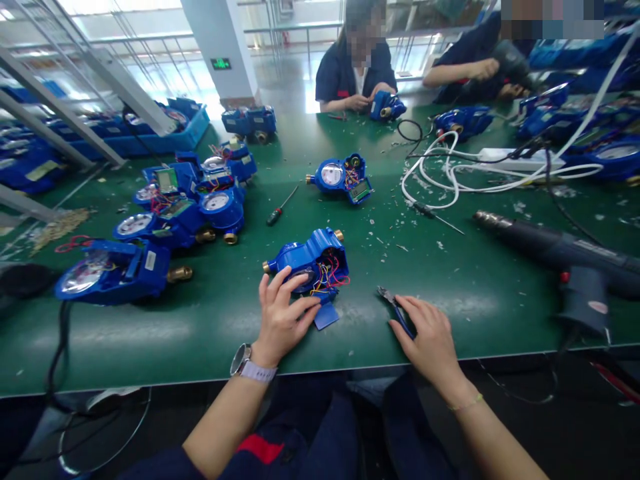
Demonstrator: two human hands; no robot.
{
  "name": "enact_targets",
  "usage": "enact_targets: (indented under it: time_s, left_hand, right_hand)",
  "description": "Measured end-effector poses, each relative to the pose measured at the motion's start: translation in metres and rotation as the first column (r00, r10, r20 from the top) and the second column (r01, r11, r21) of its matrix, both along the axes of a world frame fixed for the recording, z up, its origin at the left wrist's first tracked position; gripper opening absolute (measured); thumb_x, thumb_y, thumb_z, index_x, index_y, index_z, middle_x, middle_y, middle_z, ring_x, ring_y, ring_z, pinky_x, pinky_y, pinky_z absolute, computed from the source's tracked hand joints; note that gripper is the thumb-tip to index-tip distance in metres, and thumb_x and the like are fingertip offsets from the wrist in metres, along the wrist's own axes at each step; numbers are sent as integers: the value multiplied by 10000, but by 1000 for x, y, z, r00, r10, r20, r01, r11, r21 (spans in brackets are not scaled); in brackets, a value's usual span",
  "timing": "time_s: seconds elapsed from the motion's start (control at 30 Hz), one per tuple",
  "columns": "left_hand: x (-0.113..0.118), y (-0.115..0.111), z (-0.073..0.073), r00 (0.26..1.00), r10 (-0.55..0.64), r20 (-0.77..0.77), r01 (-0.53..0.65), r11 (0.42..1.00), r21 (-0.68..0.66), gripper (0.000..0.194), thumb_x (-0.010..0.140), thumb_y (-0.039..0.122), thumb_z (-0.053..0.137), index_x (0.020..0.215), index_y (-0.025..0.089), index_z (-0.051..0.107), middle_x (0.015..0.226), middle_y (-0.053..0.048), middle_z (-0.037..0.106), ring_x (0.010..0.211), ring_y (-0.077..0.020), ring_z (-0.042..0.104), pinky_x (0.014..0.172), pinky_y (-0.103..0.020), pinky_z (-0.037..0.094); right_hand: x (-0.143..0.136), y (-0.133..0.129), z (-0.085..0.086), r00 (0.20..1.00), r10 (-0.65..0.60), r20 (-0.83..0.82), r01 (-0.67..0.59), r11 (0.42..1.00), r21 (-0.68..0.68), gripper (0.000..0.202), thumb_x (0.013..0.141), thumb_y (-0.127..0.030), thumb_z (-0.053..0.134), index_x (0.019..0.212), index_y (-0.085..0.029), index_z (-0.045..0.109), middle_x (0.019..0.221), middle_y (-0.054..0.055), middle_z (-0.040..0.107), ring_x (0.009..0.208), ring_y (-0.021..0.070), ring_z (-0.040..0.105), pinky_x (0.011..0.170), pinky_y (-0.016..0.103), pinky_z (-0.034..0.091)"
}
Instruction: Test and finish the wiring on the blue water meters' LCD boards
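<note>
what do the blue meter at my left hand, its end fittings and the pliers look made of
Meter body: glossy blue, painted metal or perhaps molded plastic; the sheen fits either.
End fitting: likely brass, going by its yellow-gold metallic shine.
Pliers: probably steel at the grey head, with dark blue handles that look plastic- or rubber-coated.

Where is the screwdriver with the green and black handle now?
In the head view, the screwdriver lies left of the opened blue meter, between it and the cluster of meters.

Blue meter [305, 252], open, wires [327, 273] exposed, on green table [360, 350]; blue-handled pliers [399, 311] to right.
</note>
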State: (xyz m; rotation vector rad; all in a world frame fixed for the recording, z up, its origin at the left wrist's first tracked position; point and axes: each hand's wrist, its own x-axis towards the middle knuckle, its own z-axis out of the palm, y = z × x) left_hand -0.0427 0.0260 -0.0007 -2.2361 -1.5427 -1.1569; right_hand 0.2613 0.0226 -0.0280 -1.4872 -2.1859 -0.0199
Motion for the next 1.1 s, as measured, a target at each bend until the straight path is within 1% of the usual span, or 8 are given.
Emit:
enact_targets:
  time_s: [0.2,0.4,0.53,0.6,0.67,0.73,0.93,1.1]
  left_hand:
    - [-2,-1,-3,999,-31,16,30,998,47,72,850,236,717,786,269,725,1121,-38,741,1334,-276,535,1197,-587,269]
    - [-19,-2,-2,976,49,211,-68,994,85,190,925,257,589,746,215,637,1059,-72,750,1336,-274,541,1178,-608,295]
    - [-36,14,5,963,85,255,-98,994,38,288,962,255,504,693,205,593,1109,-85,725,1344,-274,531,1166,-589,321]
    - [-41,27,6,967,97,233,-89,995,-46,159,939,326,563,897,202,653,1305,-132,642,1375,-300,500,1142,-570,370]
    - [-45,39,6,983,64,172,-31,982,-185,429,881,396,652,1253,195,578,1490,-194,488,1412,-335,458,1125,-562,400]
    - [-46,50,4,995,-6,104,40,945,-324,681,849,413,695,1441,211,426,1546,-209,422,1428,-347,440,1137,-572,383]
    - [-39,72,-7,994,-39,99,74,920,-384,661,859,396,700,1444,236,434,1521,-165,476,1430,-327,433,1153,-539,353]
    - [-28,99,-15,988,2,152,55,927,-371,662,857,396,706,1450,273,440,1532,-138,472,1438,-328,413,1173,-556,291]
  right_hand:
    - [-4,0,1,1000,24,20,-24,1000,-17,394,985,-328,529,1331,-147,578,1243,163,628,1159,297,575,960,490,460]
    - [-5,0,1,999,21,34,-21,1000,-16,388,981,-302,546,1328,-128,565,1267,159,617,1180,303,561,987,515,448]
    - [-6,3,1,999,14,50,-14,1000,-20,396,987,-305,541,1348,-143,545,1294,152,609,1195,306,558,989,532,439]
    - [-6,4,-1,998,7,56,-5,1000,-30,407,997,-316,519,1371,-154,528,1324,153,595,1217,308,549,1007,546,420]
    - [-5,5,-4,998,-1,60,3,999,-43,416,1009,-334,489,1390,-169,516,1352,151,583,1241,304,537,1028,547,399]
    - [-5,6,-9,998,-12,60,16,999,-52,426,1017,-362,452,1399,-184,514,1367,146,578,1253,297,530,1040,541,383]
    - [-2,13,-24,997,-46,69,50,997,-63,478,1022,-429,359,1419,-209,507,1400,117,568,1279,288,507,1062,546,327]
    - [-1,41,-30,994,-47,94,55,996,-76,494,1019,-438,331,1420,-210,508,1420,106,557,1301,286,492,1059,552,321]
